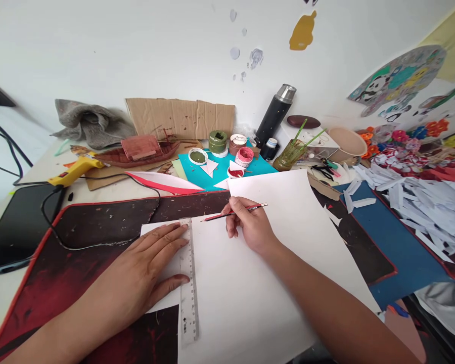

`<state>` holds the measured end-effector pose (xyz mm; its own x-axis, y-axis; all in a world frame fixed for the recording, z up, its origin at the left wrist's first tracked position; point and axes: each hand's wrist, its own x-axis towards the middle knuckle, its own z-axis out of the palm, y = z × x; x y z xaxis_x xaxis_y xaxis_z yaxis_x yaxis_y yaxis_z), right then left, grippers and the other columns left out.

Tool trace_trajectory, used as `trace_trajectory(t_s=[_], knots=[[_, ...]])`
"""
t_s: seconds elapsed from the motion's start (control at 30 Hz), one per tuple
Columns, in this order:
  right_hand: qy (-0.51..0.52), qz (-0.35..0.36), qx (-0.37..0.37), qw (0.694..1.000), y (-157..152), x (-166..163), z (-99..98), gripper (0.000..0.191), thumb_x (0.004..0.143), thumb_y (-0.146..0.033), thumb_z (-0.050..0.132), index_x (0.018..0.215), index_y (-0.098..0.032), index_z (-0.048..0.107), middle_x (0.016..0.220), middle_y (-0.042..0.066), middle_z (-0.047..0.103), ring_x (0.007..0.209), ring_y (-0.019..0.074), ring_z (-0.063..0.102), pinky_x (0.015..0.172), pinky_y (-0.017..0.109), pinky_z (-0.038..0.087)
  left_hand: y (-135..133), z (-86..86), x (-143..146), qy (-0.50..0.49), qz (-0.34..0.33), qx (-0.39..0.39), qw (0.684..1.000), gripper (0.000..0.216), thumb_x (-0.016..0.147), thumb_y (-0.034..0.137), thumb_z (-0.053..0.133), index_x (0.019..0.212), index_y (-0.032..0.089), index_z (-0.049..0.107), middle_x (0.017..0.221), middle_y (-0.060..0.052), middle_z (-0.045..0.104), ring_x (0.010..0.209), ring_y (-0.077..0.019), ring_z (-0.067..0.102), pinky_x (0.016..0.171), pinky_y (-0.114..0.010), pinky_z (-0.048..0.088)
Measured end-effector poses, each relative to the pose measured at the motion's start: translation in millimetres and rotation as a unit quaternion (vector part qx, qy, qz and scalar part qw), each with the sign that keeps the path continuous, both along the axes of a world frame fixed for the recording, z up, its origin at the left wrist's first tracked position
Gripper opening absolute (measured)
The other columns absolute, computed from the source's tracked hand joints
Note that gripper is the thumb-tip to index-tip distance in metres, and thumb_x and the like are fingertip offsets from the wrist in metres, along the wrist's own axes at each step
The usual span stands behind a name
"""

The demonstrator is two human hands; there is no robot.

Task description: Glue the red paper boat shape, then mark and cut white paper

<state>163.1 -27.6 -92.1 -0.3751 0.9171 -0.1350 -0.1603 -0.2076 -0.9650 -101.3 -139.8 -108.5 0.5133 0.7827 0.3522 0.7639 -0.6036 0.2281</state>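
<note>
A large sheet of white paper [246, 288] lies over the dark red mat, its far right corner reaching toward the paint pots. Along its left part rests a clear plastic ruler [190, 308], running roughly away from me. My left hand [151, 265] lies flat with fingers stretched out, fingertips and thumb pressing on the ruler. My right hand [248, 222] is closed round a red and black pencil [216, 217]. The pencil is held nearly level, its tip pointing left toward the ruler's far end; whether it touches the paper I cannot tell.
A yellow glue gun [76, 169] and a model boat [136, 151] stand at the back left. Behind the paper are paint pots [217, 142], a black flask [275, 114] and a jar [286, 157] with green sticks. Folded paper strips [420, 202] pile up at right. A tablet [18, 222] lies left.
</note>
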Motion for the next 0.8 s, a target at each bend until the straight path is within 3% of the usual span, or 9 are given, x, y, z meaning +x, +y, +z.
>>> trace_trajectory(t_s=[0.8], knots=[[-0.033, 0.012, 0.005, 0.999, -1.0, 1.4, 1.6, 0.053, 0.092, -0.071, 0.076, 0.081, -0.019, 0.072, 0.052, -0.001, 0.063, 0.043, 0.014, 0.057, 0.044, 0.026, 0.042, -10.4, 9.6, -26.8, 0.043, 0.015, 0.0, 0.999, 0.066, 0.102, 0.065, 0.064, 0.152, 0.021, 0.061, 0.154, -0.013, 0.07, 0.134, -0.0367, 0.072, 0.111, -0.051, 0.061]])
